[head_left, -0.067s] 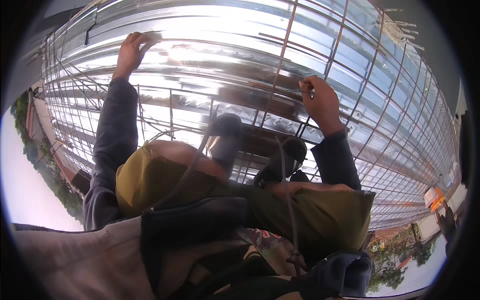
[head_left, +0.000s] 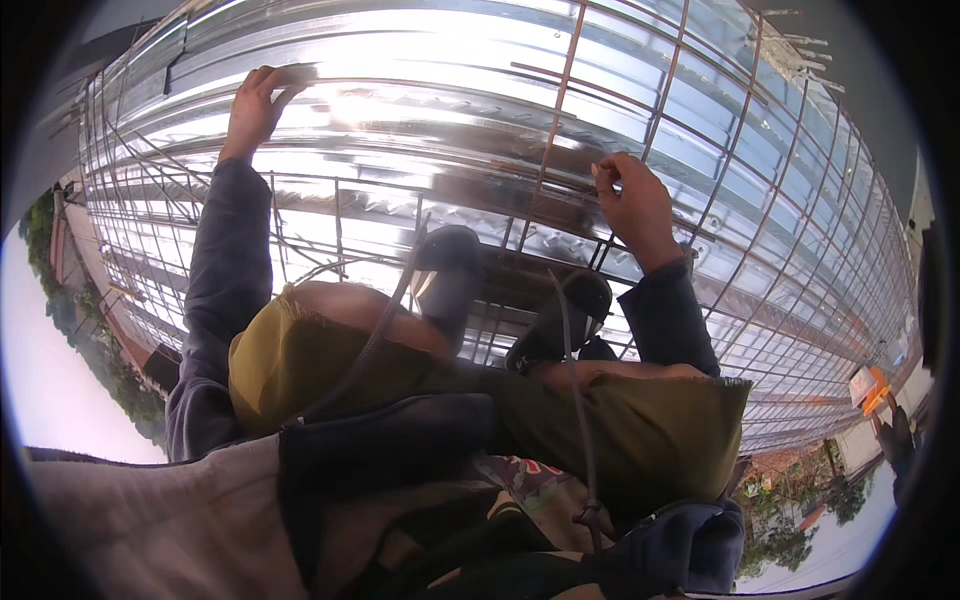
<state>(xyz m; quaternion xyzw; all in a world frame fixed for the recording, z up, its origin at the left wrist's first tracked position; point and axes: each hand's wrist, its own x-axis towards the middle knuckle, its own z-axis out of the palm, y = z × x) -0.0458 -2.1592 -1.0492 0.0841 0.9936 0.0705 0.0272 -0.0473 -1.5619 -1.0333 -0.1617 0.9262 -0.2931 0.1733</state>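
Rebar mesh [head_left: 560, 180] bars (running up-down, crosswise) are gripped by both hands [head_left: 640, 205].

We cannot tell what our hands pinch: glare washes the shiny corrugated steel decking [head_left: 420, 110] by the left hand [head_left: 255, 105], and the right hand's [head_left: 635, 205] fingertips hide their grip on the rusty rebar mesh [head_left: 560, 95].

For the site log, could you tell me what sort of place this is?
Probably an outdoor construction site: a rusty rebar grid lies over shiny corrugated metal decking, with trees beyond its edge.
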